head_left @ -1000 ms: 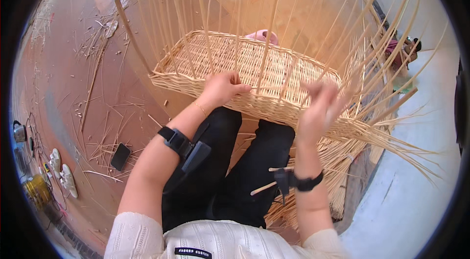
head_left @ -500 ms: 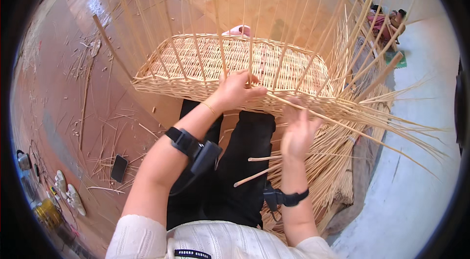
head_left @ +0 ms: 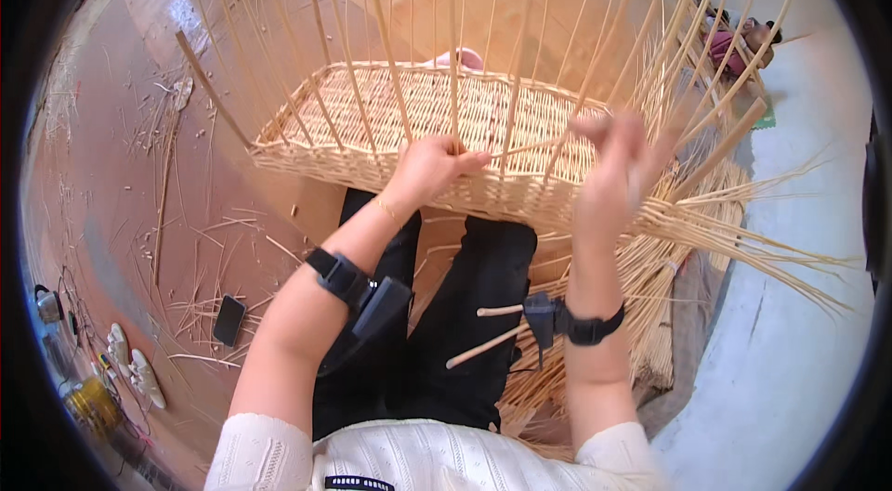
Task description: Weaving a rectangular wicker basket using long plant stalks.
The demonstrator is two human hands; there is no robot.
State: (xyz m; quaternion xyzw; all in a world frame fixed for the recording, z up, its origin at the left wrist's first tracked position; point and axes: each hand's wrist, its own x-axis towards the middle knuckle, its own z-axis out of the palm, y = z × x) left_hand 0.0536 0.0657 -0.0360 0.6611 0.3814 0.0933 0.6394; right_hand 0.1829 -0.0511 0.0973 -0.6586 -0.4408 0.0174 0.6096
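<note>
A shallow woven wicker basket (head_left: 362, 105), with tall upright stakes around its sides, rests over my knees. At the middle of its near rim, my left hand (head_left: 430, 170) is closed, thumb and fingers pinching a willow rod (head_left: 530, 147) beside one stake (head_left: 452, 45). The rod slants from that pinch across the inner side of the near wall toward my right hand (head_left: 609, 175). My right hand is raised at the right part of the near wall; its fingers are smeared by motion, so its grip on the rod is unclear.
A thick bundle of willow rods (head_left: 641, 314) lies on the right beside my legs. Loose rod ends (head_left: 771, 249) jut out past the basket's right end. Offcuts, a black phone (head_left: 229, 320) and white shoes (head_left: 144, 378) are on the floor at left. A pale wall (head_left: 790, 240) bounds the right side.
My right hand has risen from below the near rim to above it. The rod, which slanted outward to the lower right, now crosses inside the near wall. The basket's stakes shifted slightly left.
</note>
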